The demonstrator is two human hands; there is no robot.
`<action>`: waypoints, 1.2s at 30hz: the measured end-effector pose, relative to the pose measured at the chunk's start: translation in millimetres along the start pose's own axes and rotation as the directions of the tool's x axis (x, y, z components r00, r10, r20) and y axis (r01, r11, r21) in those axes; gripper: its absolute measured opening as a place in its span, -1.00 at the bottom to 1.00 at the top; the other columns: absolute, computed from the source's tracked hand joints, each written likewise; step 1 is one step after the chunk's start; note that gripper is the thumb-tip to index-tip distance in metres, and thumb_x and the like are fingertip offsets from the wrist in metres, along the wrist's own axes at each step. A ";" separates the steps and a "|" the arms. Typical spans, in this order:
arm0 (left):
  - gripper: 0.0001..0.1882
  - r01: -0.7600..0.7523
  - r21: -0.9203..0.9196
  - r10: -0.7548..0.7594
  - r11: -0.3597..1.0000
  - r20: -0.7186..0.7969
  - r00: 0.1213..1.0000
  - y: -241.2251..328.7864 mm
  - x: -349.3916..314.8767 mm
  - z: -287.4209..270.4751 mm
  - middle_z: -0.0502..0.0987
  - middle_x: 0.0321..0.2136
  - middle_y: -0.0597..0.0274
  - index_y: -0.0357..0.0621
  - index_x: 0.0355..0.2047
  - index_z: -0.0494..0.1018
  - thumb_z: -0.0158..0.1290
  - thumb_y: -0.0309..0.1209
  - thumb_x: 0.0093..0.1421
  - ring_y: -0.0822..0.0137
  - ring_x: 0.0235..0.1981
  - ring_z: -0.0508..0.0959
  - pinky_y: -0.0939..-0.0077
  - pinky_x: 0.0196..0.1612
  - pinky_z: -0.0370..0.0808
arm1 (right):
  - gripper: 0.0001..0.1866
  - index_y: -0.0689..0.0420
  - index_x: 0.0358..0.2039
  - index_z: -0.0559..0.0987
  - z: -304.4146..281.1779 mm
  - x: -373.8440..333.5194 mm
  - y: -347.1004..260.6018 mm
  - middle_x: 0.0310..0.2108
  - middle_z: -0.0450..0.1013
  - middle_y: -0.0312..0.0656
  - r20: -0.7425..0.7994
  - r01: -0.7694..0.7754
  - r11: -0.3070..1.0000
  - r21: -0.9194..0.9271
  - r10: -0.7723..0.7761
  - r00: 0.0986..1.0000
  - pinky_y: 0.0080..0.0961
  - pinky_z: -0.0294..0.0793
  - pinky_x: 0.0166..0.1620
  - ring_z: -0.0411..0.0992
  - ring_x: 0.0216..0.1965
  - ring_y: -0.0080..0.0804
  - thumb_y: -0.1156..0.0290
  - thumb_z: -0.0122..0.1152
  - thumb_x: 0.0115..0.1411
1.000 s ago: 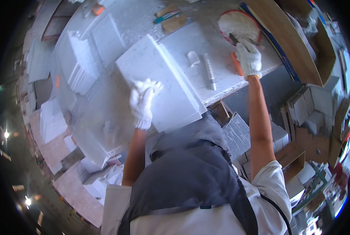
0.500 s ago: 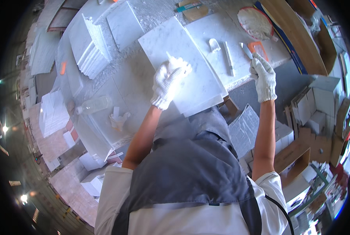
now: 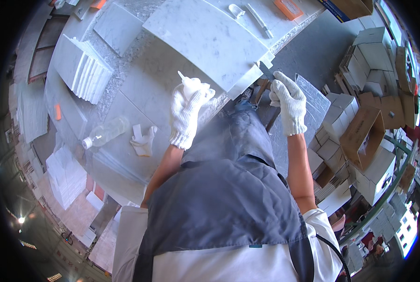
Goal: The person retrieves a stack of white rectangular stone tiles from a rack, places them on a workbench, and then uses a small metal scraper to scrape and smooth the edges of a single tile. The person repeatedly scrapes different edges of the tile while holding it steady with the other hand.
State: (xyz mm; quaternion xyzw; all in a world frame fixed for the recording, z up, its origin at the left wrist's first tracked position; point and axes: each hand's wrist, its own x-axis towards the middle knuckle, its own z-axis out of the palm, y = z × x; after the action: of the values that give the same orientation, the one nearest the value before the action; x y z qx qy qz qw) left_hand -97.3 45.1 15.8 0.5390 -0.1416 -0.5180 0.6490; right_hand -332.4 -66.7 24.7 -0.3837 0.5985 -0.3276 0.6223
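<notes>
My left hand (image 3: 185,115), in a white knitted glove, is closed around a small white squeeze bottle (image 3: 190,85) with a pointed nozzle tilted up and left. My right hand (image 3: 290,105), gloved the same way, pinches a small flat scraper blade (image 3: 266,71); its handle is hidden in the fingers. The blade's tip lies by the near right corner of a grey-veined white marble tile (image 3: 210,42). Under that tile the edge of another slab (image 3: 245,83) shows. My left hand is just left of the tile's near edge, apart from it.
A stack of tiles (image 3: 85,70) stands at the left on the dusty worktable (image 3: 146,77). Nearer lie a clear plastic bottle (image 3: 107,131) and a crumpled glove (image 3: 143,141). A white marker-like stick (image 3: 259,20) and an orange box (image 3: 289,8) sit far right. Cardboard boxes (image 3: 364,134) crowd the right side.
My right hand has come nearer and left with the blade, from beside the orange box to the tile's corner. My left hand has drawn back off the tile, still holding the squeeze bottle.
</notes>
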 end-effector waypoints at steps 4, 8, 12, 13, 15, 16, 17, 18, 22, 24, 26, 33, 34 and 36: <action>-0.60 0.023 0.084 -0.023 0.996 0.003 1.000 3.9 -16.0 1.0 0.56 -0.04 0.00 -0.24 0.12 0.33 0.14 -0.60 0.30 0.24 -0.04 0.63 0.37 0.05 0.61 | -0.64 0.16 0.08 0.63 20.3 -6.9 5.3 -0.31 0.58 -0.32 -0.108 0.047 0.998 -0.039 -0.051 0.993 -0.64 0.54 -0.31 0.51 -0.38 -0.61 0.32 0.32 0.31; -0.59 0.021 0.107 -0.022 0.994 0.003 1.000 2.9 -23.4 2.0 0.56 -0.03 0.04 -0.24 0.12 0.34 0.15 -0.59 0.30 0.30 -0.03 0.62 0.43 0.06 0.60 | -0.67 0.13 0.06 0.64 31.9 1.6 16.1 -0.26 0.61 -0.25 -0.115 0.219 0.957 -0.188 -0.243 0.963 -0.54 0.54 -0.24 0.57 -0.31 -0.49 0.38 0.32 0.30; -0.58 0.026 0.122 -0.025 0.992 -0.012 1.000 1.9 -30.2 0.4 0.56 -0.04 0.06 -0.23 0.13 0.34 0.17 -0.59 0.30 0.32 -0.03 0.61 0.45 0.06 0.58 | -0.68 0.07 0.04 0.65 34.4 4.0 25.1 -0.24 0.62 -0.15 -0.025 0.485 0.706 -0.515 -0.578 0.816 -0.42 0.55 -0.11 0.60 -0.22 -0.36 0.43 0.32 0.26; -0.58 0.027 0.123 -0.024 0.992 -0.022 0.999 2.0 -32.0 0.2 0.56 -0.04 0.06 -0.23 0.13 0.34 0.17 -0.59 0.29 0.33 -0.03 0.61 0.45 0.06 0.58 | -0.69 0.07 0.03 0.65 33.9 3.0 25.5 -0.25 0.62 -0.17 -0.016 0.490 0.658 -0.572 -0.606 0.795 -0.42 0.56 -0.12 0.60 -0.22 -0.38 0.43 0.32 0.26; -0.58 0.045 0.121 -0.038 0.992 -0.062 0.997 2.7 -35.4 0.0 0.56 -0.04 0.07 -0.23 0.13 0.35 0.17 -0.59 0.29 0.33 -0.03 0.61 0.45 0.07 0.58 | -0.72 0.11 0.00 0.64 31.4 0.0 23.8 -0.25 0.62 -0.19 -0.090 0.419 0.767 -0.485 -0.521 0.849 -0.44 0.59 -0.15 0.61 -0.23 -0.41 0.42 0.31 0.28; -0.58 0.030 0.134 -0.021 0.991 -0.068 0.997 3.3 -36.4 0.1 0.56 -0.04 0.07 -0.24 0.12 0.35 0.17 -0.60 0.29 0.33 -0.03 0.61 0.44 0.07 0.58 | -0.73 0.14 -0.01 0.63 30.2 -1.1 21.8 -0.26 0.61 -0.19 -0.150 0.325 0.889 -0.322 -0.387 0.910 -0.45 0.60 -0.17 0.61 -0.23 -0.41 0.42 0.31 0.29; -0.58 0.015 0.147 -0.005 0.989 -0.073 0.997 3.8 -37.1 0.9 0.56 -0.04 0.07 -0.24 0.12 0.35 0.17 -0.60 0.28 0.33 -0.03 0.61 0.44 0.07 0.59 | -0.74 0.17 -0.03 0.62 28.3 -1.8 19.3 -0.27 0.61 -0.19 -0.152 0.232 0.962 -0.140 -0.253 0.956 -0.46 0.62 -0.18 0.61 -0.24 -0.42 0.41 0.31 0.30; -0.58 0.003 0.160 0.010 0.987 -0.079 0.997 4.4 -37.1 1.7 0.56 -0.04 0.07 -0.24 0.12 0.35 0.18 -0.61 0.28 0.33 -0.03 0.61 0.44 0.07 0.59 | -0.73 0.20 -0.02 0.59 26.0 -2.7 16.6 -0.27 0.60 -0.18 -0.147 0.146 0.989 -0.036 -0.149 0.978 -0.47 0.63 -0.20 0.61 -0.24 -0.42 0.40 0.31 0.30; -0.59 -0.015 0.126 0.027 0.992 -0.093 0.995 7.3 -34.9 9.3 0.57 -0.05 0.05 -0.24 0.11 0.36 0.17 -0.62 0.28 0.28 -0.04 0.62 0.39 0.05 0.61 | -0.65 0.28 0.02 0.47 7.5 -7.1 4.1 -0.23 0.54 -0.12 0.067 -0.080 0.970 0.229 0.066 0.996 -0.47 0.67 -0.20 0.61 -0.24 -0.37 0.39 0.29 0.31; -0.59 0.002 0.051 0.002 0.999 -0.081 0.997 9.4 -32.7 14.9 0.57 -0.05 0.04 -0.24 0.11 0.36 0.16 -0.63 0.28 0.25 -0.05 0.63 0.37 0.04 0.63 | -0.60 0.25 0.10 0.46 2.3 -11.2 0.2 -0.19 0.53 -0.09 0.123 -0.099 0.974 0.202 0.075 0.990 -0.45 0.67 -0.20 0.61 -0.23 -0.36 0.40 0.28 0.31; -0.59 -0.015 0.085 0.023 0.996 -0.094 0.995 10.3 -29.3 21.8 0.56 -0.05 0.02 -0.23 0.12 0.35 0.16 -0.63 0.29 0.23 -0.07 0.64 0.35 0.02 0.64 | -0.58 0.17 0.17 0.46 1.7 -13.4 -2.9 -0.14 0.53 -0.09 0.126 -0.009 1.000 -0.019 0.012 0.992 -0.40 0.65 -0.15 0.60 -0.18 -0.37 0.41 0.23 0.32; -0.59 -0.048 0.051 0.050 0.998 -0.032 0.998 14.6 -18.8 32.2 0.56 -0.05 0.01 -0.21 0.13 0.34 0.14 -0.64 0.30 0.20 -0.07 0.64 0.34 0.02 0.64 | -0.60 0.00 0.17 0.56 16.1 -7.7 -9.7 -0.17 0.57 -0.11 0.224 0.458 0.607 -0.649 -0.423 0.878 -0.36 0.53 -0.08 0.56 -0.21 -0.22 0.30 0.16 0.33; -0.59 -0.043 0.050 0.045 0.998 -0.034 0.998 14.9 -18.1 32.3 0.56 -0.05 0.01 -0.21 0.12 0.34 0.14 -0.63 0.29 0.21 -0.07 0.64 0.34 0.02 0.64 | -0.60 0.00 0.17 0.57 15.8 -6.6 -10.9 -0.20 0.59 -0.13 0.246 0.464 0.524 -0.714 -0.433 0.867 -0.40 0.53 -0.13 0.56 -0.27 -0.25 0.31 0.19 0.33; -0.59 -0.033 0.041 0.034 0.999 -0.039 0.999 14.9 -17.0 32.8 0.56 -0.05 0.01 -0.22 0.12 0.34 0.14 -0.63 0.29 0.21 -0.07 0.64 0.34 0.02 0.64 | -0.60 -0.06 0.17 0.56 14.9 -3.7 -13.4 -0.22 0.56 -0.04 0.274 0.448 0.517 -0.729 -0.379 0.884 -0.25 0.53 -0.08 0.56 -0.18 -0.05 0.24 0.18 0.32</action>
State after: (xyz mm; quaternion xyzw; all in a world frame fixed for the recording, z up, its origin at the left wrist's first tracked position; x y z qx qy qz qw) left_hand -121.1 39.2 47.2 0.5598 -0.1482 -0.4933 0.6491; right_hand -317.1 -68.8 38.0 -0.7569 0.5454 -0.1600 0.3224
